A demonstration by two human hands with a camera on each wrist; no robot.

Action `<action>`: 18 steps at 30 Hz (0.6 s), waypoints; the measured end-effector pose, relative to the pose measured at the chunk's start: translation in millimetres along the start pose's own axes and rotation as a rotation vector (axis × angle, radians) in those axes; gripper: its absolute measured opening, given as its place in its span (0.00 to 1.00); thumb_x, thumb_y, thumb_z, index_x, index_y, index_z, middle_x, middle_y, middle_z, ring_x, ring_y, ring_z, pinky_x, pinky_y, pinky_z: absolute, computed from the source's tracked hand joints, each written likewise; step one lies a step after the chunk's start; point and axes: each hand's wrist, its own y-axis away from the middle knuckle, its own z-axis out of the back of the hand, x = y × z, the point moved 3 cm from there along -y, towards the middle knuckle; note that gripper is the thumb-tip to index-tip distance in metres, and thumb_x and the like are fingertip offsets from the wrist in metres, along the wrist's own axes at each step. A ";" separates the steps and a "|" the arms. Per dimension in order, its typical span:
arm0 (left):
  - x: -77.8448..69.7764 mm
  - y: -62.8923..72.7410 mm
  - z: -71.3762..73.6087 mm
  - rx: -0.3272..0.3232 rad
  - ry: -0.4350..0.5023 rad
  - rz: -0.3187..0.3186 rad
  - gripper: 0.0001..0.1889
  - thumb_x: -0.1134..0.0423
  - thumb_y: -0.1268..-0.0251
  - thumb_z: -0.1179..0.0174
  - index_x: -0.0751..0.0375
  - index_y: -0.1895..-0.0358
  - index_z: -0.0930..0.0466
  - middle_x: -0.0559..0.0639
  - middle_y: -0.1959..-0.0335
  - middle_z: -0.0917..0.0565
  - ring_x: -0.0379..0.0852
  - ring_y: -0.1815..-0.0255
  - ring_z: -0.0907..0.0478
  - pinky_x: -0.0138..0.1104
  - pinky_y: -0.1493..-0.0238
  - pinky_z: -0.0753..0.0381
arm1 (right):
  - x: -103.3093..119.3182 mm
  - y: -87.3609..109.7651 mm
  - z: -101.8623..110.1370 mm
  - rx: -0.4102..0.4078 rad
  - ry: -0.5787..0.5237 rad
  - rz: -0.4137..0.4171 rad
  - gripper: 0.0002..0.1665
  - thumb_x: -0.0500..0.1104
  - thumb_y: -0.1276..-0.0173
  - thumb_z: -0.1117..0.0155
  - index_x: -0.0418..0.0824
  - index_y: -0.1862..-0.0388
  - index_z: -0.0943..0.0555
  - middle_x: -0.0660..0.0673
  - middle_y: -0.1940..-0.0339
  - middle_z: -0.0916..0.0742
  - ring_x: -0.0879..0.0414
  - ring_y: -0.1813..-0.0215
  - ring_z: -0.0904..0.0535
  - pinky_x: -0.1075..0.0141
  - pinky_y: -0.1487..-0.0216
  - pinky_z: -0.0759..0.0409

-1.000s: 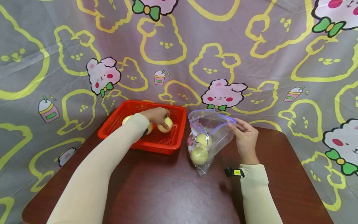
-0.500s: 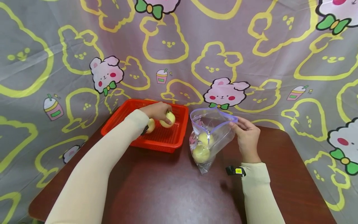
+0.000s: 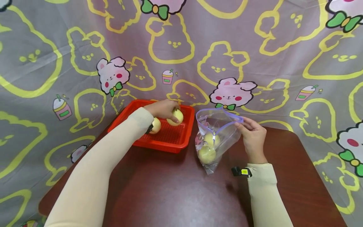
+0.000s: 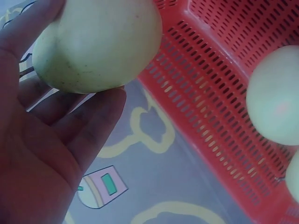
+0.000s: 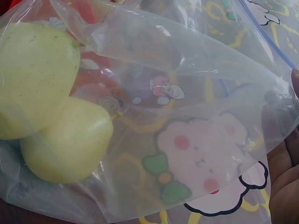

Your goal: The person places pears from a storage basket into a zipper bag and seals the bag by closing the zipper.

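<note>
My left hand [image 3: 164, 109] grips a pale yellow pear [image 3: 175, 118] from above, over the right part of the red plastic basket [image 3: 184, 138]. In the left wrist view the fingers curl round this held pear [image 4: 100, 44], and two other pears [image 4: 279, 95] lie in the basket at the right edge. Between thumb and fingers, my right hand [image 3: 253, 135] pinches the purple-edged rim of a clear zip bag [image 3: 227, 138], whose mouth gapes upward. Two pears [image 5: 70, 140] lie low inside the bag, their stems showing in the right wrist view.
The basket stands at the back left of a dark brown table [image 3: 181, 186], with the bag to its right. Behind the table hangs a grey cartoon-printed cloth [image 3: 181, 78]. A small black wrist camera [image 3: 239, 171] is strapped to the right wrist.
My left hand has raised the pear a little from the basket floor. My right hand has kept its hold on the bag. The head view has shifted slightly.
</note>
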 end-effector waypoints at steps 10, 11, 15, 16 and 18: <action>-17.5 3.9 18.6 -0.024 -0.021 -0.034 0.40 0.42 0.52 0.26 0.59 0.36 0.26 0.47 0.47 0.22 0.45 0.53 0.28 0.38 0.50 0.28 | 2.6 -1.2 0.0 0.004 0.036 -0.004 0.19 0.26 0.48 0.25 0.25 0.55 0.16 0.47 0.68 0.11 0.60 0.66 0.14 0.72 0.64 0.19; -19.9 4.8 20.2 -0.026 -0.024 -0.041 0.40 0.42 0.51 0.27 0.59 0.36 0.26 0.47 0.46 0.22 0.45 0.52 0.28 0.38 0.49 0.28 | 2.8 -0.9 -0.2 0.003 0.036 -0.003 0.19 0.26 0.48 0.25 0.24 0.55 0.16 0.47 0.68 0.11 0.60 0.67 0.14 0.72 0.65 0.19; -27.7 7.8 24.6 -0.039 -0.038 -0.063 0.39 0.41 0.52 0.27 0.59 0.37 0.25 0.47 0.49 0.22 0.45 0.52 0.29 0.37 0.50 0.29 | 2.9 0.5 -0.8 0.003 0.062 0.005 0.19 0.27 0.47 0.25 0.24 0.55 0.16 0.48 0.68 0.11 0.60 0.66 0.15 0.72 0.65 0.19; -29.0 8.2 25.8 -0.043 -0.042 -0.070 0.38 0.41 0.52 0.27 0.59 0.39 0.24 0.47 0.51 0.22 0.45 0.53 0.29 0.37 0.51 0.29 | 3.1 0.7 -0.9 0.004 0.068 0.007 0.19 0.27 0.47 0.25 0.25 0.55 0.16 0.49 0.68 0.11 0.60 0.66 0.15 0.73 0.65 0.20; -31.5 8.8 28.0 -0.049 -0.038 -0.081 0.35 0.42 0.52 0.26 0.58 0.43 0.22 0.47 0.55 0.22 0.45 0.56 0.29 0.37 0.55 0.29 | 3.4 1.2 -1.1 0.003 0.065 0.006 0.19 0.27 0.47 0.26 0.25 0.55 0.16 0.49 0.68 0.11 0.60 0.66 0.14 0.73 0.65 0.20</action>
